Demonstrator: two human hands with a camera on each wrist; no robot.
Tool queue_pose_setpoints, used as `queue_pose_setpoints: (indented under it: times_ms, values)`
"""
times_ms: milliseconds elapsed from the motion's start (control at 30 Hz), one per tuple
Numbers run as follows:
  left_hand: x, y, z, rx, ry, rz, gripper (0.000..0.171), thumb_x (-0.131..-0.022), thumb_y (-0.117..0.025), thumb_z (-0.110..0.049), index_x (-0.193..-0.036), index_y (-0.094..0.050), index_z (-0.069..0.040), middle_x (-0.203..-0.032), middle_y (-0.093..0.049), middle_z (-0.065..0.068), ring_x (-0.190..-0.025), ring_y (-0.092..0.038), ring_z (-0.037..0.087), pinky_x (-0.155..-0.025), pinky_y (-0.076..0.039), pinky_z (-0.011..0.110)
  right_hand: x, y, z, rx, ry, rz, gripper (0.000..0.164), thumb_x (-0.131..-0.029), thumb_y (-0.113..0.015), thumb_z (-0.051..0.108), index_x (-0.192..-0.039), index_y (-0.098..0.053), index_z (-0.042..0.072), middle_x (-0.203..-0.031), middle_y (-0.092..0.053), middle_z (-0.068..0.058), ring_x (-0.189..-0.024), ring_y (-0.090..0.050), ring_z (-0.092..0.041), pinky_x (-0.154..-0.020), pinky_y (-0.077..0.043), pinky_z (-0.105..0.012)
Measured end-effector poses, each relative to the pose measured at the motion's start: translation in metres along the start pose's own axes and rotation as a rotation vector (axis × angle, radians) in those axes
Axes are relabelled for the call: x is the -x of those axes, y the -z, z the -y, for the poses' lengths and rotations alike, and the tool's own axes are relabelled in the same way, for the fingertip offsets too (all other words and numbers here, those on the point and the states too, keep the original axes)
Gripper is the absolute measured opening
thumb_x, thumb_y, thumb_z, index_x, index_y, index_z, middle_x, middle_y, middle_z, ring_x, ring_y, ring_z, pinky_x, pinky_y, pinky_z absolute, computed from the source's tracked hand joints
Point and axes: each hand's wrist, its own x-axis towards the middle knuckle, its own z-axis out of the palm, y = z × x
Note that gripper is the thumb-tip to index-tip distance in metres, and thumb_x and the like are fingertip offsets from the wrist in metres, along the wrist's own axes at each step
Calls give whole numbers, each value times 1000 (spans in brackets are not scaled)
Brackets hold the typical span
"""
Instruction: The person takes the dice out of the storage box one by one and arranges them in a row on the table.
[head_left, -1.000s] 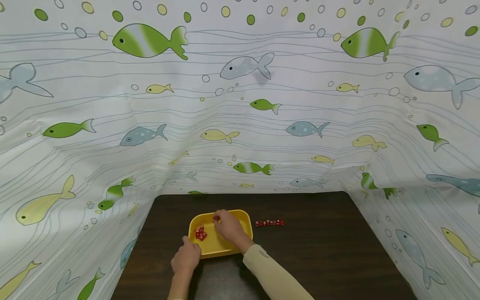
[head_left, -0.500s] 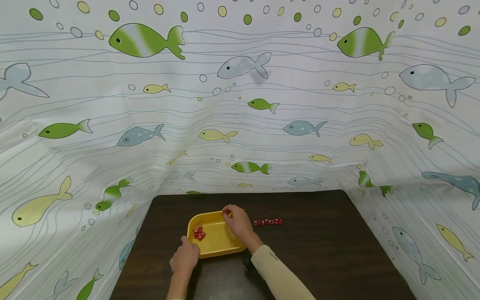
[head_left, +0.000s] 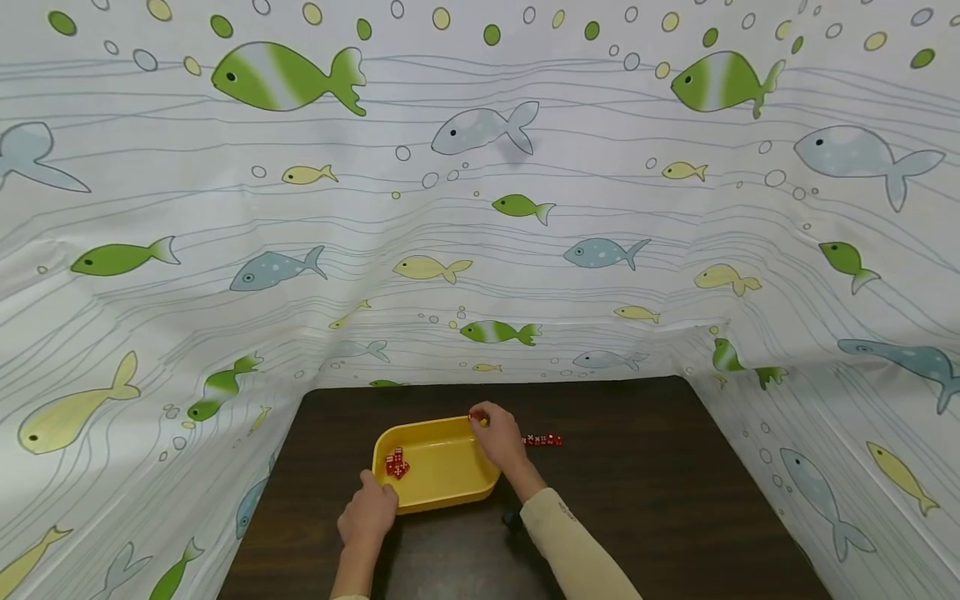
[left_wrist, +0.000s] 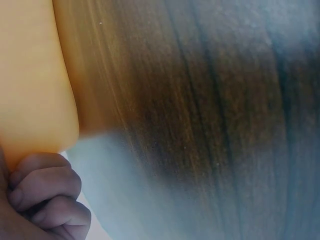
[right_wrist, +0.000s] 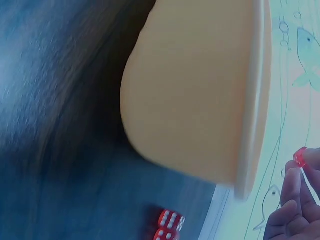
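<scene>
A yellow tray (head_left: 442,501) sits on the dark table in the head view, its left end holding several red dice (head_left: 397,464). My left hand (head_left: 367,510) grips the tray at its near left corner; in the left wrist view its curled fingers (left_wrist: 50,182) lie against the tray's wall. Over the far right corner of the tray, my right hand (head_left: 501,440) pinches one red die (right_wrist: 300,157) between thumb and fingertips. Just right of that hand, a row of red dice (head_left: 543,439) lies on the table, partly hidden by the hand.
The dark wooden table (head_left: 660,500) extends to the right and in front of the tray. A white fish-print curtain (head_left: 480,233) hangs behind and on both sides. A small dark object (head_left: 512,520) shows beside the right wrist.
My right hand has moved right with the pinched die, from above the tray's inside to its far right corner. The left hand keeps its grip on the tray.
</scene>
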Motion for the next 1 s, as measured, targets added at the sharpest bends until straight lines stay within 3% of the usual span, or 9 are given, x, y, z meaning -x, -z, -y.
queue_pose_setpoints:
  times_ms: [300,433,733,1000]
  values:
    - [-3,-1,2,12,5,-1,47,-105,-45,-26,-138,-39,7,-80,-55,16,-69,-55,32,-64,-43,46,-4,19,-17,-58,-104,-45,17,-104,-70,16,-120,-75,12,-112,-73,-7,-91,-61,-20,-88,-61,-40]
    - [-3,-1,2,17,10,-4,48,-105,-46,-27,-139,-38,7,-81,-55,16,-70,-56,32,-66,-43,46,-4,28,-27,-87,-108,-73,18,-104,-71,15,-120,-75,10,-110,-73,-8,-85,-63,-20,-80,-61,-38]
    - [-1,-1,5,40,-27,-34,47,-105,-45,-26,-137,-39,7,-81,-56,17,-68,-56,32,-64,-44,48,0,46,-55,-67,-123,-166,17,-102,-71,13,-118,-76,8,-107,-75,-9,-93,-67,-21,-80,-59,-39]
    - [-2,-3,6,43,-29,-35,46,-105,-45,-26,-137,-39,7,-84,-58,19,-70,-57,33,-66,-46,50,7,65,-74,-75,-145,-179,22,-104,-69,14,-123,-75,5,-112,-74,-13,-88,-67,-21,-70,-53,-36]
